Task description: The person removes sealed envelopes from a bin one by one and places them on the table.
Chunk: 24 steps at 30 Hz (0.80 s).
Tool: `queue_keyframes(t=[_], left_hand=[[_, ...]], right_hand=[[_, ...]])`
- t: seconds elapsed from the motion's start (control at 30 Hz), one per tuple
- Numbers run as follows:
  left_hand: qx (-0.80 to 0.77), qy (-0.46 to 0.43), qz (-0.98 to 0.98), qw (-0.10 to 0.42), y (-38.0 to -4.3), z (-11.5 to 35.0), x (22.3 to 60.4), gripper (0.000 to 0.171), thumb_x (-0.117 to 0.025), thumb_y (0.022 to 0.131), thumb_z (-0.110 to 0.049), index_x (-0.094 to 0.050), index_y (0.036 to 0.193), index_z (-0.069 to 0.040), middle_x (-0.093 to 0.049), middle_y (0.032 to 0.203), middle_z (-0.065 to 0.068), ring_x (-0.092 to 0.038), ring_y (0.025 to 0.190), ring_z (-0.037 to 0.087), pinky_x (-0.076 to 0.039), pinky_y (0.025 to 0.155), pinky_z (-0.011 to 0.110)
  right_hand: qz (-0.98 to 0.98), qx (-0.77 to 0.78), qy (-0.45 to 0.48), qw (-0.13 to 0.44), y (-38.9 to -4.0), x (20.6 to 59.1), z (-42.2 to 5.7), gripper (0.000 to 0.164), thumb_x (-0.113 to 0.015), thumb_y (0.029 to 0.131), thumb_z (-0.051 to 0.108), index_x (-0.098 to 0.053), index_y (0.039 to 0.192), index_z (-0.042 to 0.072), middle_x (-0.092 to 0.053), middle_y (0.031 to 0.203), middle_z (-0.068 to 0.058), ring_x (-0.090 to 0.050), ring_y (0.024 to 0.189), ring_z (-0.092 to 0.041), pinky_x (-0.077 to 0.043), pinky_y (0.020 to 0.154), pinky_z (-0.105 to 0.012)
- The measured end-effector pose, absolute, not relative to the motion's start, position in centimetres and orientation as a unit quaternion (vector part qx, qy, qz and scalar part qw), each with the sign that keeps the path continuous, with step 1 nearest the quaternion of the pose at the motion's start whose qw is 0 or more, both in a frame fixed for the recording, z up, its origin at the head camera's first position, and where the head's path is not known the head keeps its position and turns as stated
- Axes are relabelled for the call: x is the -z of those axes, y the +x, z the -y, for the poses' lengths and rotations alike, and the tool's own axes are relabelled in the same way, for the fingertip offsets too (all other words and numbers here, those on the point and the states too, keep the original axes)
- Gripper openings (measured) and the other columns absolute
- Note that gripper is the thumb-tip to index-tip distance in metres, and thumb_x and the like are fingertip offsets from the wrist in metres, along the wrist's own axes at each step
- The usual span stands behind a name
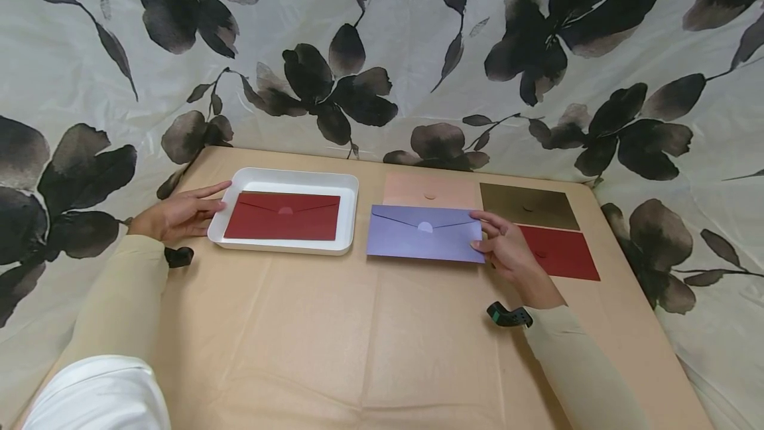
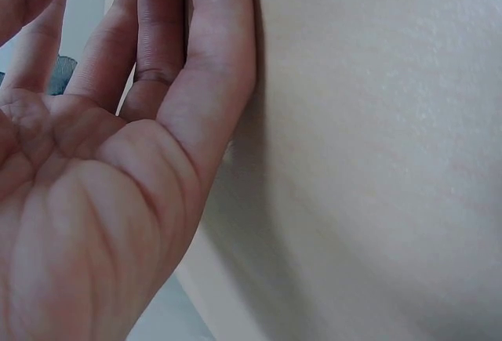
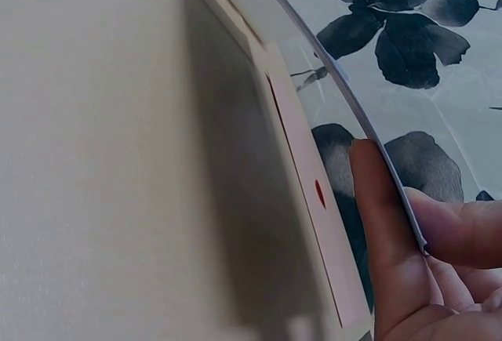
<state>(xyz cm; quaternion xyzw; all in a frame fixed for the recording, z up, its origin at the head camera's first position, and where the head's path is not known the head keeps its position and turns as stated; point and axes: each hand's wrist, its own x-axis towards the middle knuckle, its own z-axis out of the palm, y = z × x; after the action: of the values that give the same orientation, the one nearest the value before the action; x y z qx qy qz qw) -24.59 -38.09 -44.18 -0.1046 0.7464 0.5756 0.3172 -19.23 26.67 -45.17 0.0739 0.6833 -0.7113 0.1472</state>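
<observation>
Between thumb and fingers, my right hand (image 1: 507, 247) pinches the right end of a lavender envelope (image 1: 424, 237). In the right wrist view the envelope (image 3: 345, 86) is seen edge-on, raised over the table, its shadow below. My left hand (image 1: 182, 214) reaches to the left end of a white tray (image 1: 352, 217), fingers extended with their tips at its rim. Inside the tray lies a red envelope (image 1: 283, 221), flap side up. The left wrist view shows the palm and fingers (image 2: 220, 51) close to the tabletop.
Behind the lavender envelope lies a pale pink envelope (image 1: 412, 188), partly covered by it in the head view. To its right are a gold-brown envelope (image 1: 528, 204) and a second red envelope (image 1: 567, 254). The beige table (image 1: 310, 337) ends at a floral cloth (image 1: 418, 32) behind.
</observation>
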Motion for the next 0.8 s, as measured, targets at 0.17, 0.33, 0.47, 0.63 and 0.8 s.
queue_keyframes(t=[0.17, 0.33, 0.47, 0.63, 0.8], left_hand=[[-0.579, -0.098, -0.742, 0.323, -24.73, 38.08, 44.32, 0.079, -0.057, 0.108, -0.037, -0.003, 0.166, -0.041, -0.019, 0.171, 0.012, -0.064, 0.106, -0.005, -0.059, 0.098, 0.031], [-0.579, -0.098, -0.741, 0.324, -24.66, 38.0, 44.27, 0.079, -0.056, 0.108, -0.036, -0.003, 0.166, -0.04, -0.027, 0.167, 0.01, -0.064, 0.106, -0.005, -0.059, 0.097, 0.03], [-0.574, -0.1, -0.746, 0.322, -24.55, 38.09, 44.13, 0.081, -0.059, 0.107, -0.037, -0.005, 0.167, -0.039, -0.05, 0.138, -0.01, -0.064, 0.105, -0.004, -0.059, 0.097, 0.029], [-0.573, -0.099, -0.748, 0.322, -24.57, 38.11, 44.19, 0.081, -0.059, 0.107, -0.038, -0.004, 0.167, -0.039, -0.046, 0.147, -0.004, -0.064, 0.105, -0.004, -0.059, 0.097, 0.03], [-0.576, -0.098, -0.746, 0.32, -24.49, 38.08, 44.11, 0.08, -0.058, 0.107, -0.037, -0.004, 0.166, -0.04, -0.024, 0.168, 0.01, -0.065, 0.105, -0.004, -0.059, 0.098, 0.031]], right_hand=[[-0.684, 0.71, 0.075, 0.15, -19.01, 45.04, -26.93, 0.065, -0.063, 0.094, -0.014, -0.049, 0.152, 0.01, -0.07, 0.118, 0.015, -0.061, 0.086, -0.008, -0.049, 0.063, -0.018], [-0.687, 0.707, 0.079, 0.151, -18.89, 44.97, -27.04, 0.064, -0.064, 0.094, -0.012, -0.049, 0.153, 0.011, -0.071, 0.118, 0.016, -0.063, 0.092, -0.009, -0.051, 0.066, -0.019], [-0.685, 0.708, 0.078, 0.152, -18.83, 45.08, -27.17, 0.065, -0.063, 0.094, -0.013, -0.048, 0.153, 0.01, -0.071, 0.119, 0.016, -0.064, 0.092, -0.009, -0.054, 0.069, -0.018], [-0.678, 0.714, 0.079, 0.155, -18.82, 45.19, -27.39, 0.068, -0.062, 0.094, -0.015, -0.045, 0.155, 0.009, -0.07, 0.121, 0.016, -0.068, 0.094, -0.008, -0.061, 0.081, -0.023], [-0.681, 0.711, 0.084, 0.154, -18.83, 45.24, -27.56, 0.07, -0.063, 0.094, -0.014, -0.044, 0.156, 0.01, -0.069, 0.124, 0.014, -0.069, 0.095, -0.008, -0.062, 0.083, -0.024]])
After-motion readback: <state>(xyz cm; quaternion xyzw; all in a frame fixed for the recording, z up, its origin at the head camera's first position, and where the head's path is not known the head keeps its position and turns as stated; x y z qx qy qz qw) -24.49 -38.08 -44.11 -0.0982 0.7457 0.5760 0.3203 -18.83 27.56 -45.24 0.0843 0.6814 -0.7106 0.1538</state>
